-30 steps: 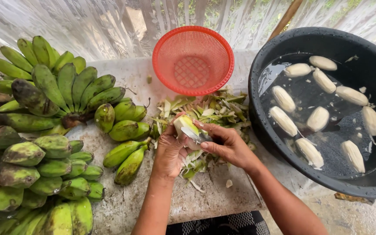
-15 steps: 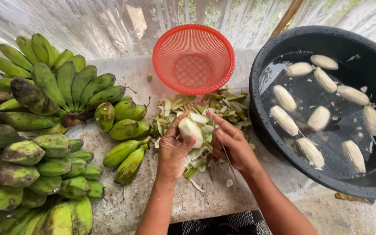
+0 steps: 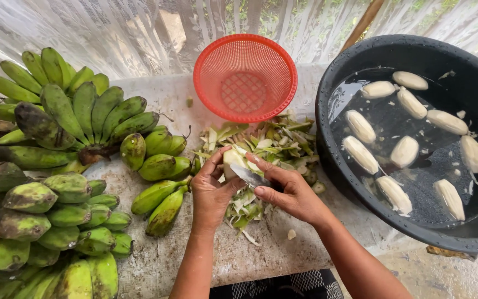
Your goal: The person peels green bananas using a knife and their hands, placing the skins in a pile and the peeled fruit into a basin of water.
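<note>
Head view, black tub [image 3: 341, 166] holding water, peeled bananas [image 3: 360, 126], red basket [image 3: 244, 77] empty

- Beyond the hands, a sheer white lace curtain [image 3: 139, 33] hangs across the back, daylight and green foliage showing through.
- Under them, a worn, stained grey surface [image 3: 283, 254].
- To their right, bare pale ground [image 3: 443, 277] and a slanted wooden pole [image 3: 363, 25].

Nine peeled bananas [image 3: 360, 126], one basket [image 3: 244, 77], one tub [image 3: 327, 111].
</note>
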